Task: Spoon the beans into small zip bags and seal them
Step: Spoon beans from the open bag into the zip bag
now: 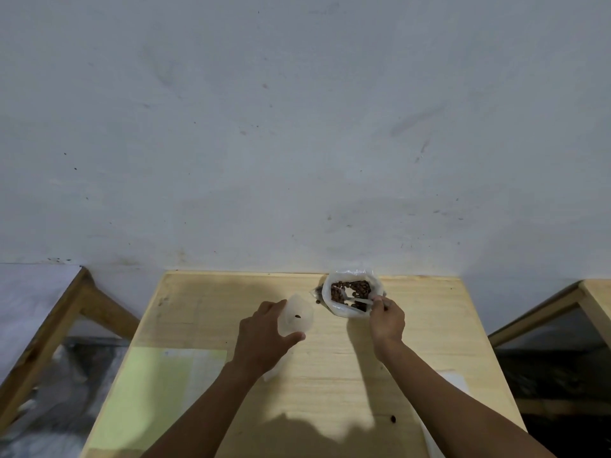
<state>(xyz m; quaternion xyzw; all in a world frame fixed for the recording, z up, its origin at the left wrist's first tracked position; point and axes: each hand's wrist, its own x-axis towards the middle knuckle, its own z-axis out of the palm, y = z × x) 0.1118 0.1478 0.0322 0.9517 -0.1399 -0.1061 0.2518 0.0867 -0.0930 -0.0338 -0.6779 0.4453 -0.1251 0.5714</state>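
Head view: beans (351,289) sit in the open big bag (340,310) at the counter's (330,375) far edge. My right hand (387,320) pinches the white spoon (355,300) inside it. My left hand (264,335) grips a small zip bag (296,314), one bean inside.

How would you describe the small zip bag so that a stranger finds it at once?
On the wooden table, look left of the large open bag of beans near the wall. The small zip bag is in the left hand; it is cloudy and holds just one dark bean.
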